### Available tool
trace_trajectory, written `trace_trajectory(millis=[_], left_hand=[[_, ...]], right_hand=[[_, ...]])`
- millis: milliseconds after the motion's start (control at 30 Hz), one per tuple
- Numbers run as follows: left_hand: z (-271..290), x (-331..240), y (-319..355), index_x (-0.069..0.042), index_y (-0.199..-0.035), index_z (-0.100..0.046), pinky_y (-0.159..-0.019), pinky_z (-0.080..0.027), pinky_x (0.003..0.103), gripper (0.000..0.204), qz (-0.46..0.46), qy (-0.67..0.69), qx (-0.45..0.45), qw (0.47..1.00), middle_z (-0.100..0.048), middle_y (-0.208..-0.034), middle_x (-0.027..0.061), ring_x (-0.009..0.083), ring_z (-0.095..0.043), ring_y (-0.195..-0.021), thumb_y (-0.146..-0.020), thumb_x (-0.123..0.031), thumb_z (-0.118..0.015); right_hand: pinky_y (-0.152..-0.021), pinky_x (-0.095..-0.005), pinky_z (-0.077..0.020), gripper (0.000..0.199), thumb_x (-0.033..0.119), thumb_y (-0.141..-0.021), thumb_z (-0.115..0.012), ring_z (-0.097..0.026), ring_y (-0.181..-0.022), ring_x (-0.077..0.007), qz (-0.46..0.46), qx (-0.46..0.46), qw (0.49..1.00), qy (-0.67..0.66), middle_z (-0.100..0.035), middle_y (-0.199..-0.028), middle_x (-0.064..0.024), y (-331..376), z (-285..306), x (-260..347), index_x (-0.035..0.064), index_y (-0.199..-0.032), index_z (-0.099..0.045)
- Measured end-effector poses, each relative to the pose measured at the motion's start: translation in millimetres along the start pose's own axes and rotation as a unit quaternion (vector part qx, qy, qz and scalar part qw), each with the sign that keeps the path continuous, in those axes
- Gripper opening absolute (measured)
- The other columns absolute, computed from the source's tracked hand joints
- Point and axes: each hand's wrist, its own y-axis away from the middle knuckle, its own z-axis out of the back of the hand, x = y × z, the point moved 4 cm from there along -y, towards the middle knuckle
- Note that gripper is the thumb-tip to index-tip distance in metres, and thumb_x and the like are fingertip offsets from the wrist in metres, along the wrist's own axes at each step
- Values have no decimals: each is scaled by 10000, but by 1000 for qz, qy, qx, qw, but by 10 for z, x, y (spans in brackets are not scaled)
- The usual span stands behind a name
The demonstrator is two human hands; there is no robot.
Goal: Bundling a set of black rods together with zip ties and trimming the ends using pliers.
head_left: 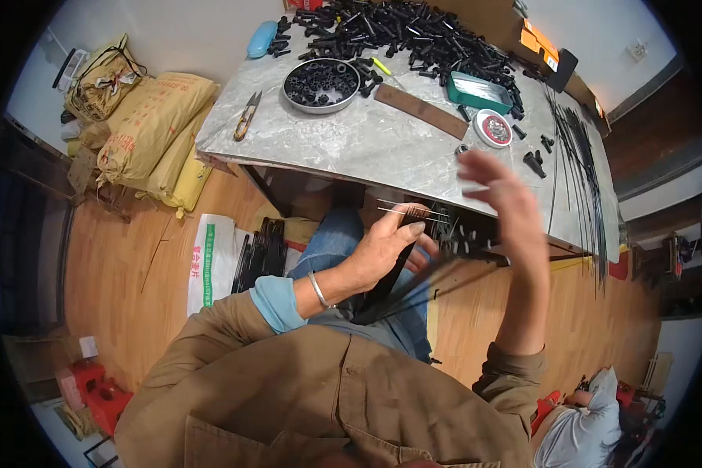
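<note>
My left hand is closed around a bundle of thin black rods below the table's front edge, over my lap. A few thin pale tips stick out past its fingers. More black rods fan out to the right of it, their ends smeared by motion. My right hand is raised over the front edge, its fingers blurred; whether it holds anything small I cannot tell. Just beyond its fingertips, a small metal ring lies on the tabletop. Close by is a round white-rimmed dish of small shiny parts.
The grey table bears a heap of black tubular parts, a metal bowl of black pieces, thread snips, a wooden strip and a green tin. Long black rods overhang its right side. Sacks stand left.
</note>
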Motion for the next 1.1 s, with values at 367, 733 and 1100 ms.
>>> trace_trajectory(millis=[367,733,1100], left_hand=[[-28,-32,36,-104,-1345,-374,-707,-526,257,406,22,12,19,1000,-599,-1105,138,145,-630,-832,-994,-294,-454],[34,-76,40,-19,-1136,-554,-750,-487,263,234,-104,-169,-43,979,-617,-944,61,132,-588,-846,-956,-158,-499],[173,-460,-78,-25,-1328,-488,-835,-467,303,462,103,-215,126,963,-460,-1313,90,167,-530,-1017,-910,-219,-529]], right_hand=[[-523,-260,-405,194,171,-884,-596,-476,-564,-79,-115,80,953,269,-514,-613,-12,125,98,-656,-6,-820,-647],[-816,-263,-470,313,127,-817,-593,-586,-914,-113,-197,258,945,-32,-665,-978,-35,132,180,-971,-18,-1093,-631],[-740,-346,-563,349,153,-872,-645,-655,-864,-240,-226,48,900,-369,-623,-1048,-147,426,-800,-1281,-24,-1153,-538]])
